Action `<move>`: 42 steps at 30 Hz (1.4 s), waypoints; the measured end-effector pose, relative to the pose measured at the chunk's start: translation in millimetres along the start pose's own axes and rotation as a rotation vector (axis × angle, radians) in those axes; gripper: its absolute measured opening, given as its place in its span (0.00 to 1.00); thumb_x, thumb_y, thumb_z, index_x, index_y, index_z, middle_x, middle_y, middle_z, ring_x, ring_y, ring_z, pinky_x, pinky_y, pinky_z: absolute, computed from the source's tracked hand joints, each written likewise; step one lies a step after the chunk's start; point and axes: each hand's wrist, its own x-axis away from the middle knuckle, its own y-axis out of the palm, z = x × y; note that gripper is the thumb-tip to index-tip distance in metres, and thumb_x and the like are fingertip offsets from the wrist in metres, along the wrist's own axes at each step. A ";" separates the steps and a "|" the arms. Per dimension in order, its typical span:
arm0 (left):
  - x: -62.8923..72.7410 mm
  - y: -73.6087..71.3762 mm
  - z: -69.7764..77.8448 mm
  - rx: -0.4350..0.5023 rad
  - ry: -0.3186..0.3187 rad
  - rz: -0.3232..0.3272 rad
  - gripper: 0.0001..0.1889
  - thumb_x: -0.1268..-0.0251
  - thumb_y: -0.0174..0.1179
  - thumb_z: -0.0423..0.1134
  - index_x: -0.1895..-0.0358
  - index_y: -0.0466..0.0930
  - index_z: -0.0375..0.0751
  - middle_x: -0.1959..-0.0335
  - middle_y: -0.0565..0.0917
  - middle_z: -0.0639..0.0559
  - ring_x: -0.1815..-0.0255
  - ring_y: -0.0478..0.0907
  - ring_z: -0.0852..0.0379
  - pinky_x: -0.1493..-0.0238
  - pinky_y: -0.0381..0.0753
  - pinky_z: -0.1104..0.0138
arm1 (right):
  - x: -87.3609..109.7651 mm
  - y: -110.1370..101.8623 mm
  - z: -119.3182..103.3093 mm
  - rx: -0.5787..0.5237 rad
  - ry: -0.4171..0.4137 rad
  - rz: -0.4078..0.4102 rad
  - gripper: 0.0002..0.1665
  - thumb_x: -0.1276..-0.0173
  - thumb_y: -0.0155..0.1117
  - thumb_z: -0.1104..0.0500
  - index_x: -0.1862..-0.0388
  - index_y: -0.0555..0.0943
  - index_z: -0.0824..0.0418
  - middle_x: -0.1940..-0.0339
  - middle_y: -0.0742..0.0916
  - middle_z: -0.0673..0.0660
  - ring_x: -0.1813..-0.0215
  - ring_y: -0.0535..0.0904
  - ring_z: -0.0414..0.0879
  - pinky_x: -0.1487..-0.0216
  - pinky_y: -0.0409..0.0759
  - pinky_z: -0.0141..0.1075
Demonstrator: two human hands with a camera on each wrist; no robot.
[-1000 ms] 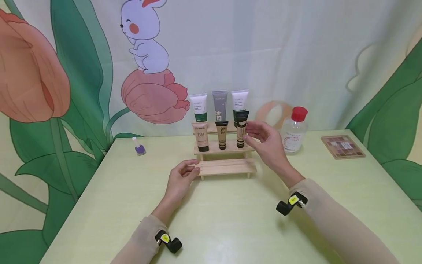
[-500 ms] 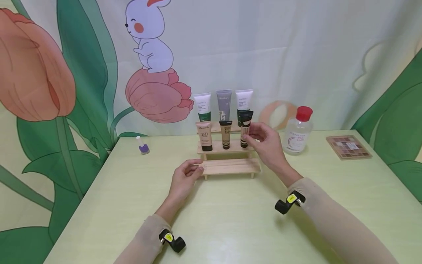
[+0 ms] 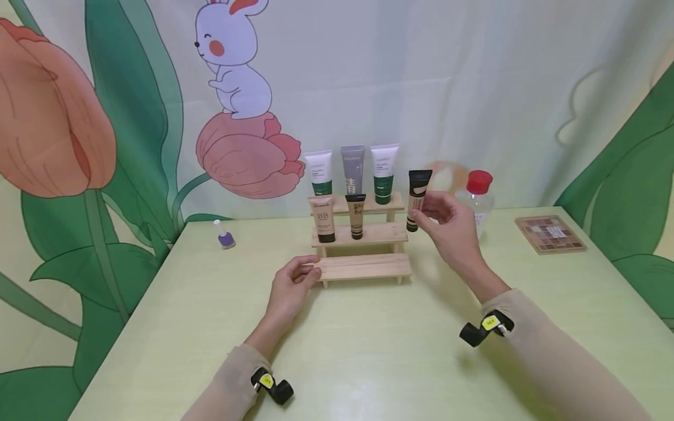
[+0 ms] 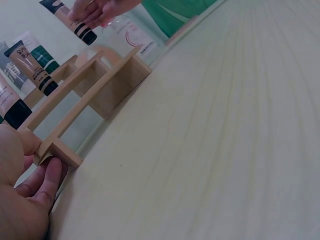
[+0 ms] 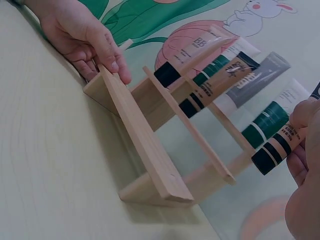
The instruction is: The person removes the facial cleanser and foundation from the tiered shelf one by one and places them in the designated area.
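Note:
My right hand (image 3: pixel 451 225) pinches a small beige cosmetic tube (image 3: pixel 418 202) with a black top and black stripes, held in the air just right of the wooden tiered stand (image 3: pixel 363 268). With thumb and fingers, my left hand (image 3: pixel 292 286) grips the left end of the stand's lowest step, as the left wrist view also shows. On the middle step stand a pink BB cream tube (image 3: pixel 323 219) and a small gold-brown tube (image 3: pixel 356 216). The top step bears two white-and-green tubes, left (image 3: pixel 319 171) and right (image 3: pixel 384 172), with a grey tube (image 3: pixel 353 169) between them.
A clear bottle with a red cap (image 3: pixel 479 182) stands behind my right hand, partly hidden. At the table's right lies a flat eyeshadow palette (image 3: pixel 550 234). A purple nail polish bottle (image 3: pixel 225 238) is at the left. Behind the table hangs a printed curtain (image 3: pixel 342 76).
My right hand has lifted the small beige tube off the right end of the middle step and moved it rightward. The left hand keeps its grip on the stand.

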 end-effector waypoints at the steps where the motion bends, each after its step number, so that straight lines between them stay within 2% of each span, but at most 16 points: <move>1: 0.2 -0.2 -0.1 -0.003 -0.001 0.000 0.14 0.19 0.69 0.34 0.36 0.89 0.43 0.48 0.91 0.42 0.51 0.86 0.58 0.52 0.84 0.74 | 1.0 -4.5 -1.1 0.010 0.004 0.008 0.23 0.23 0.78 0.61 0.33 0.85 0.66 0.43 0.90 0.60 0.47 0.87 0.42 0.38 0.82 0.25; 4: 0.6 -0.6 0.1 -0.007 -0.005 0.001 0.14 0.19 0.69 0.34 0.36 0.89 0.43 0.47 0.91 0.42 0.51 0.86 0.58 0.51 0.84 0.75 | 2.7 -19.3 -3.5 0.026 0.012 0.040 0.24 0.23 0.78 0.60 0.32 0.85 0.65 0.43 0.91 0.55 0.47 0.87 0.40 0.39 0.82 0.24; 9: 0.0 -1.0 -0.1 -0.002 0.000 0.004 0.14 0.19 0.69 0.33 0.36 0.89 0.43 0.48 0.91 0.42 0.52 0.86 0.59 0.52 0.84 0.74 | 4.6 -47.8 -5.5 -0.019 0.004 0.108 0.22 0.25 0.79 0.64 0.36 0.85 0.68 0.49 0.91 0.47 0.48 0.88 0.40 0.43 0.84 0.24; 15: 0.2 0.5 0.8 0.004 -0.003 0.001 0.14 0.20 0.69 0.33 0.37 0.89 0.43 0.49 0.92 0.42 0.53 0.86 0.59 0.53 0.84 0.74 | 14.4 -87.2 2.1 0.027 0.053 0.166 0.22 0.24 0.78 0.64 0.35 0.86 0.65 0.48 0.90 0.42 0.47 0.87 0.38 0.43 0.83 0.21; 25: 1.0 0.6 1.9 -0.008 -0.010 0.005 0.14 0.19 0.69 0.34 0.37 0.89 0.44 0.48 0.92 0.42 0.52 0.86 0.57 0.52 0.84 0.74 | 30.1 -142.4 6.2 0.105 0.059 0.263 0.21 0.26 0.77 0.69 0.36 0.87 0.64 0.51 0.90 0.41 0.51 0.86 0.36 0.48 0.82 0.18; 33: -0.4 0.4 -1.7 -0.011 -0.011 0.010 0.13 0.19 0.70 0.35 0.37 0.90 0.44 0.49 0.91 0.42 0.52 0.86 0.58 0.51 0.85 0.75 | 45.5 -178.2 11.9 0.055 0.074 0.342 0.18 0.30 0.78 0.73 0.42 0.88 0.67 0.56 0.91 0.43 0.54 0.87 0.34 0.52 0.82 0.18; 37: 0.2 0.1 -1.0 -0.011 -0.009 0.007 0.14 0.19 0.70 0.35 0.37 0.90 0.44 0.49 0.91 0.42 0.53 0.86 0.59 0.52 0.84 0.75 | 55.4 -192.2 18.0 0.122 0.117 0.384 0.18 0.29 0.78 0.71 0.42 0.88 0.66 0.57 0.90 0.39 0.55 0.86 0.33 0.54 0.82 0.17; 40: -0.3 0.2 -1.3 -0.011 -0.006 0.002 0.14 0.19 0.69 0.35 0.36 0.89 0.44 0.49 0.91 0.42 0.52 0.86 0.59 0.52 0.84 0.74 | 65.9 -201.7 23.9 0.219 0.165 0.406 0.17 0.27 0.79 0.67 0.42 0.89 0.59 0.56 0.88 0.36 0.55 0.84 0.31 0.55 0.80 0.16; 42: -0.4 0.5 -1.6 -0.006 -0.004 -0.002 0.14 0.19 0.69 0.35 0.36 0.89 0.44 0.49 0.92 0.42 0.52 0.86 0.60 0.52 0.84 0.74 | 73.9 -208.0 28.5 0.244 0.193 0.404 0.17 0.26 0.79 0.65 0.41 0.89 0.56 0.56 0.87 0.35 0.55 0.83 0.31 0.56 0.79 0.15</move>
